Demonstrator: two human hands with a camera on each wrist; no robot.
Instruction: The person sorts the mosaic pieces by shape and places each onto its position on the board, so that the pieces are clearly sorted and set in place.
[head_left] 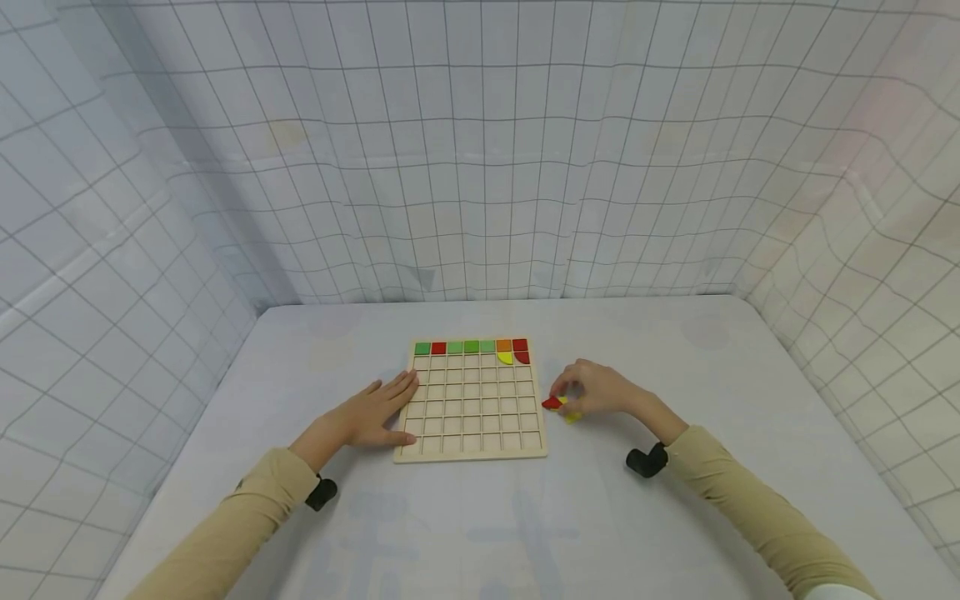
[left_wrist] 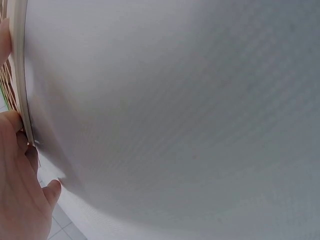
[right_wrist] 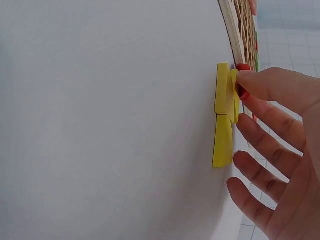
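Note:
A square wooden grid board [head_left: 471, 456] lies flat on the white table. My left hand [head_left: 373, 414] rests at its left edge, fingers spread, with the fingertips and thumb on the rim. To the right of the board, my right hand [head_left: 600, 388] pinches a small red tile [right_wrist: 243, 83] between thumb and index finger; the other fingers are spread beside it. Several yellow tiles [right_wrist: 222, 90] lie on the table under and next to that hand, close to the red one. The hand partly covers these tiles in the head view.
The board's far row holds green, red and orange square tiles [head_left: 472, 347]. Below that row, at the right, sit a yellow curved tile [head_left: 505, 358] and a dark red curved tile [head_left: 522, 357]. White grid-patterned curtains [head_left: 480, 167] surround the table at the back and sides.

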